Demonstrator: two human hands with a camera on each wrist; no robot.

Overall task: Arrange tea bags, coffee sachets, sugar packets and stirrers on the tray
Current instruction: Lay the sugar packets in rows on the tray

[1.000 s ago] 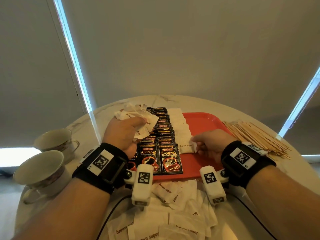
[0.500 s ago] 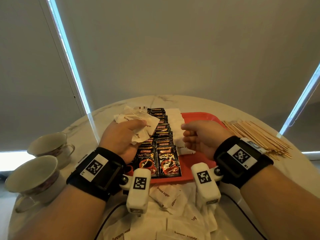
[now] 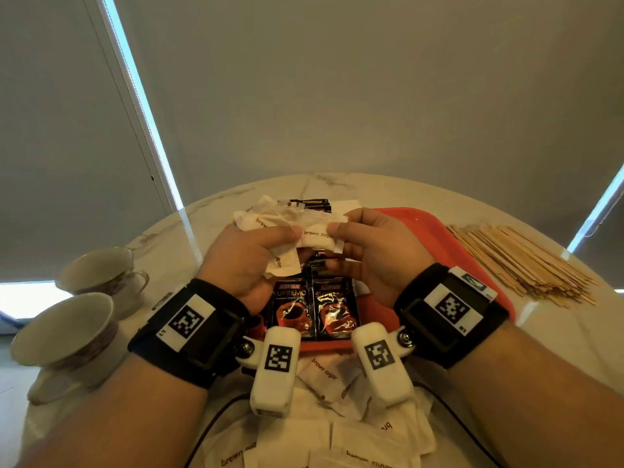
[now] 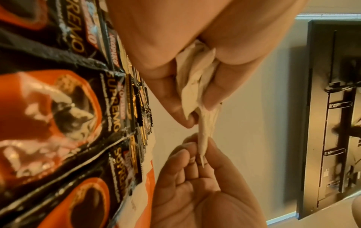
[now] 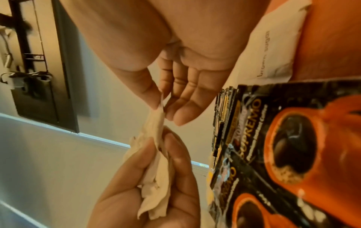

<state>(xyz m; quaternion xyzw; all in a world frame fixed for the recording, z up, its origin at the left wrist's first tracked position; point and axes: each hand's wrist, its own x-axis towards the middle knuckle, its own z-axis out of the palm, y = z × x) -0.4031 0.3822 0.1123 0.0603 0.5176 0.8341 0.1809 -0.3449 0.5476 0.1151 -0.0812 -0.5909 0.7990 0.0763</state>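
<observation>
Sugar packet: one white "brown sugar" packet [image 3: 319, 235] is held above the red tray [image 3: 435, 231], between both hands, over the coffee rows.
Left hand: the left hand [image 3: 243, 265] has thumb and fingers curled round a bunch of sugar packets [image 3: 270, 219]; the wrist views show the bunch crumpled in the palm.
Right hand: the right hand [image 3: 374, 261] pinches the free end of the single packet between thumb and forefinger, the other fingers loosely spread below.
Step in hand: by my reading, one packet is being drawn from the bunch, to go on the tray.
Next move: it likely calls for a clean pull so only one packet comes free, then laying it flat in the white row [image 5: 273, 50] beside the coffee sachets [image 3: 314, 307].
Tray so far: Kopiko Supremo sachets lie in two overlapping columns; sugar packets lie beside them; no tea bags can be made out.
Still off the tray: loose sugar packets [image 3: 324, 369] lie near the body; wooden stirrers [image 3: 516, 261] are heaped right of the tray.
Surface: round white marble-look table [image 3: 337, 184].
Room: two teacups [image 3: 84, 305] stand at the left; grey blinds cover the windows, with daylight at their edges.
</observation>
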